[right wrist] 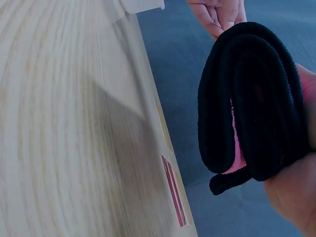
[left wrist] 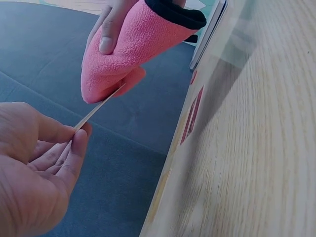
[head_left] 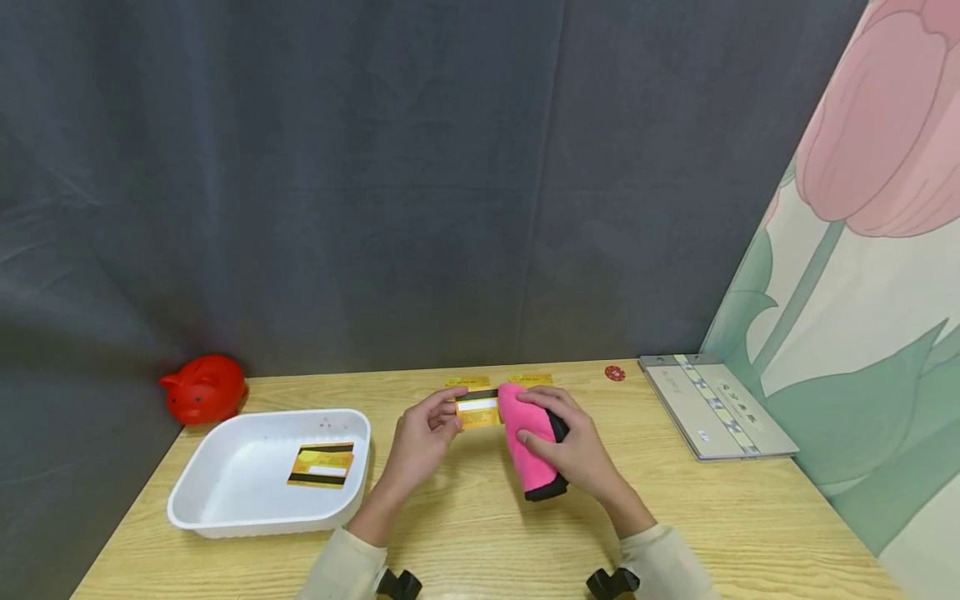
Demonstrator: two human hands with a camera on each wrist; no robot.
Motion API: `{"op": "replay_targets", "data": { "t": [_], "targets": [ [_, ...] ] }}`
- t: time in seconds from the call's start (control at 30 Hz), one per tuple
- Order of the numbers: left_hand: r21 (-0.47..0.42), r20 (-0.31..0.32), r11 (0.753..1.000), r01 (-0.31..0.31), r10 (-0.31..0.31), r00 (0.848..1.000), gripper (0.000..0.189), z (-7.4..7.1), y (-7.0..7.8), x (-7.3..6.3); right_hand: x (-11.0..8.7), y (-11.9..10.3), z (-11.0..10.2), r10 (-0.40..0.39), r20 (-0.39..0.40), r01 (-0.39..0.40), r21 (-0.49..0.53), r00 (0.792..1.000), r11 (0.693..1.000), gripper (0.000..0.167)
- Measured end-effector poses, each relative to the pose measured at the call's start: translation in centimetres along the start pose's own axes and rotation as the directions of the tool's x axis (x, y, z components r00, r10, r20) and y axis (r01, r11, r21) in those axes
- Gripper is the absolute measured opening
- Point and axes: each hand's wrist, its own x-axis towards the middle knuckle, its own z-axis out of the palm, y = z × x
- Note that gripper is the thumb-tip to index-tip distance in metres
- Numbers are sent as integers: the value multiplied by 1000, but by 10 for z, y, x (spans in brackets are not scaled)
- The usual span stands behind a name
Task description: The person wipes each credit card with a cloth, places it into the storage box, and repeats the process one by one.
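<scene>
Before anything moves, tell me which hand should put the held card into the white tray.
Probably the left hand: it pinches the card and is nearer the white tray. The right hand is farther away, its grip taken up by the folded pink cloth.

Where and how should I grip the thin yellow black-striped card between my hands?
Probably pinch the thin yellow card at its left edge, from the left, as the left hand does: it's flat, and its right end meets the folded pink fleecy cloth in the right hand.
</scene>
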Motion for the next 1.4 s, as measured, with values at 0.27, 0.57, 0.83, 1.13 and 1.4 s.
{"op": "replay_targets", "data": {
  "t": [0.27,0.57,0.83,1.13,1.4],
  "targets": [
    [28,0,1000,-9,9,1000,42,2,-1,-1,-1,1,5,-23,7,23,-6,1000,1000,47],
    [44,-2,998,-44,44,999,43,6,0,-1,-2,2,4,-17,26,17,-9,1000,1000,49],
    [83,23,994,-66,64,998,43,12,-1,-2,-3,-5,10,-23,72,24,-11,997,1000,50],
    [55,52,997,-51,48,997,42,13,-3,-4,-5,-14,19,-42,131,41,8,991,999,47],
    [56,70,996,-64,60,996,42,11,0,-6,-3,-11,16,-8,65,12,-54,998,998,50]
  ]
}}
